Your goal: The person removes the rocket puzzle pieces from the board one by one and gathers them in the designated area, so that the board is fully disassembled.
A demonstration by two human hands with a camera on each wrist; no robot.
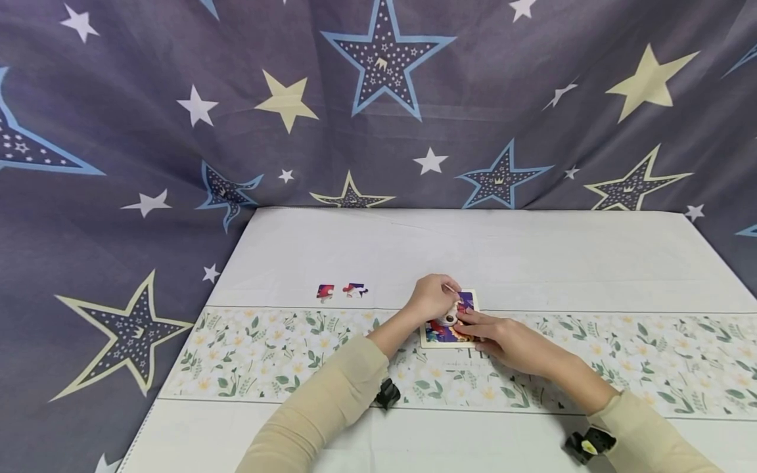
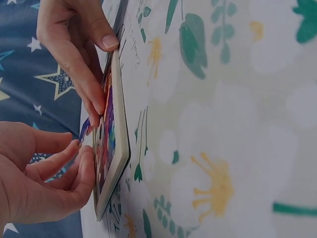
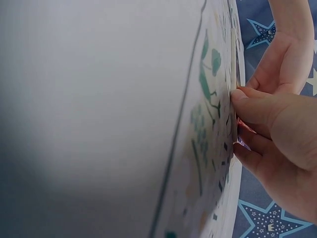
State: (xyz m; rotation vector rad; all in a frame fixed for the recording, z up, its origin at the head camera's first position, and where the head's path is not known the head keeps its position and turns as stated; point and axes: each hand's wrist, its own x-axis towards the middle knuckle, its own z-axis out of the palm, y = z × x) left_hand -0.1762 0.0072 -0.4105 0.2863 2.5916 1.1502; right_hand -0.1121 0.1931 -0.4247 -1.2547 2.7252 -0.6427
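A jigsaw puzzle board (image 1: 434, 341) with a colourful picture and a cream frame lies on the table runner. My left hand (image 1: 434, 297) is at its upper left, pinching a purple puzzle piece (image 2: 84, 130) between thumb and fingers, tilted up against the board in the left wrist view. From the right, my right hand (image 1: 503, 338) reaches over the board. Its extended fingers rest on the picture, and its thumb touches the board's edge (image 2: 117, 74). Both hands cover much of the picture.
Two loose puzzle pieces, one red and purple (image 1: 325, 291) and one purple and white (image 1: 355, 290), lie left of the board on the white tablecloth (image 1: 532, 256). A star-patterned curtain (image 1: 355, 151) hangs behind the table. The runner (image 1: 248, 355) has printed flowers.
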